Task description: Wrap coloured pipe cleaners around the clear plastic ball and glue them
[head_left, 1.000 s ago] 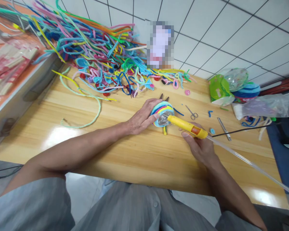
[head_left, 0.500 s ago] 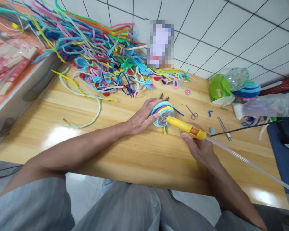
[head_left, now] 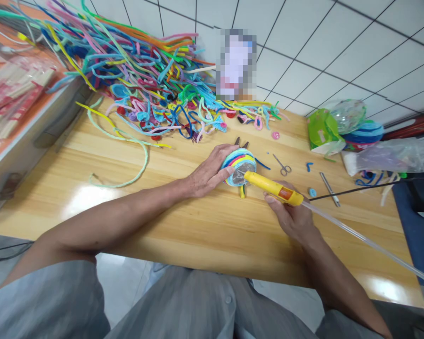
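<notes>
My left hand (head_left: pixel 212 173) grips a round piece wrapped in bands of coloured pipe cleaner (head_left: pixel 240 155), with its thumb on the near side and its fingers over the far side. A shiny grey, clear-looking patch shows on the piece's face. In my right hand (head_left: pixel 293 212) is a yellow hot glue gun (head_left: pixel 272 186), its nozzle at that patch. A long clear glue stick (head_left: pixel 360 235) runs out of the gun's back end. Pliers (head_left: pixel 240 142) lie just beyond the round piece, their handles hidden. Small scissors (head_left: pixel 281 165) rest right of it.
A big heap of pipe cleaners (head_left: pixel 144 70) covers the table's back left. A utility knife (head_left: pixel 329 189) and a small blue coil (head_left: pixel 312 192) lie near the gun's black cord (head_left: pixel 353 190). A green packet (head_left: pixel 323 131) stands back right. Wrapped wooden sticks (head_left: pixel 21 99) are at far left.
The glue gun has shifted slightly left, its nozzle moving farther across the grey patch, then stays nearly still. My left hand and the round piece hold their place.
</notes>
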`<state>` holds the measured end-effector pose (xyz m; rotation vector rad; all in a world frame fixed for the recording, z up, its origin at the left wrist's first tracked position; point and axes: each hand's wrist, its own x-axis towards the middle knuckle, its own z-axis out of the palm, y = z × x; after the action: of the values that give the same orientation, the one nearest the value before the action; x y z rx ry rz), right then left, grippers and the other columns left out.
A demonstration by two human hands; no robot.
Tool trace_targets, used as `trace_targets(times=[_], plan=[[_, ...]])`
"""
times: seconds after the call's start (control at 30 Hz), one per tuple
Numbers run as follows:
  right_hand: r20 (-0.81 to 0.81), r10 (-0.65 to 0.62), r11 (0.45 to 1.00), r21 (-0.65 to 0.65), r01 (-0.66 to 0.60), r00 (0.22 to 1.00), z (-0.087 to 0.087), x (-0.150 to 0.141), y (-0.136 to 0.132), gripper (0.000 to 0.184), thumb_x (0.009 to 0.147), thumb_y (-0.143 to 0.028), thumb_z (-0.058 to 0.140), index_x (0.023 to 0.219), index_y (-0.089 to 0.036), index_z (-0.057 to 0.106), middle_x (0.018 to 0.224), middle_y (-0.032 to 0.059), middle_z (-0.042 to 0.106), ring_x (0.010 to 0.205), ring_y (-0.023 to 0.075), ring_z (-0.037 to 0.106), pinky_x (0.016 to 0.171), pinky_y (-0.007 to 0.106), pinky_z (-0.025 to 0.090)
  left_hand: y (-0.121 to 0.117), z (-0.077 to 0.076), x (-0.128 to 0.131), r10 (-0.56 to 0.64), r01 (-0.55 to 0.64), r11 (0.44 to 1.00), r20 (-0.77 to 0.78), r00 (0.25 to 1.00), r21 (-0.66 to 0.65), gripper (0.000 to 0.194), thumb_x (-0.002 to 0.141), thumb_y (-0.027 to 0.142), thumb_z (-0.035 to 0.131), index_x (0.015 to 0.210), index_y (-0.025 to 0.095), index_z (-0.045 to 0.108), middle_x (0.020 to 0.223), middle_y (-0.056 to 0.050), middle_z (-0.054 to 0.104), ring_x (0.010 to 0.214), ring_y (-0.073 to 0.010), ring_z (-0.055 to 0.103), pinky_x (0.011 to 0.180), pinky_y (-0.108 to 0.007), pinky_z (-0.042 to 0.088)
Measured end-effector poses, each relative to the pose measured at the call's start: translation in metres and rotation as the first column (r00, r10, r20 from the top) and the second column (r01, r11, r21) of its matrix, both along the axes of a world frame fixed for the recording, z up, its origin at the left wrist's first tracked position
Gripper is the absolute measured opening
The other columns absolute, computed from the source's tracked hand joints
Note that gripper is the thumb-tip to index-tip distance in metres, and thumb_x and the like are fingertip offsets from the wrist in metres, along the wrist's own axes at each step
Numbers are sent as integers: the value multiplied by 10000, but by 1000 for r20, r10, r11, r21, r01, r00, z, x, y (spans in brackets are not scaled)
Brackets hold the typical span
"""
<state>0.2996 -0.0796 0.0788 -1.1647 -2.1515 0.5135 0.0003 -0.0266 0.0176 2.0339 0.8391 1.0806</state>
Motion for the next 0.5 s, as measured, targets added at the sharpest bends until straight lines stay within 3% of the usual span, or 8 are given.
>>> trace_targets(times=[0.3, 0.5], plan=[[3, 0, 1000, 16, 0, 1000, -1, -1, -1, 120, 1057, -320, 681, 1159, -268, 716, 1064, 59, 820, 934, 257, 800, 838, 395, 667, 1, -3, 0, 0, 0, 999, -2, 1000, 37, 653, 1175, 582, 368, 1715, 214, 366, 1694, -198, 481, 1615, -337, 426, 1385, -617, 373], [-13, -19, 1000, 6, 19, 1000, -2, -2, 0, 132, 1057, -350, 674, 1158, -277, 718, 1070, 65, 823, 949, 273, 799, 869, 433, 678, 1, -3, 0, -3, 3, 1000, 9, 1000, 30, 651, 1172, 590, 375, 1719, 236, 371, 1699, -187, 484, 1614, -346, 429, 1387, -628, 369]])
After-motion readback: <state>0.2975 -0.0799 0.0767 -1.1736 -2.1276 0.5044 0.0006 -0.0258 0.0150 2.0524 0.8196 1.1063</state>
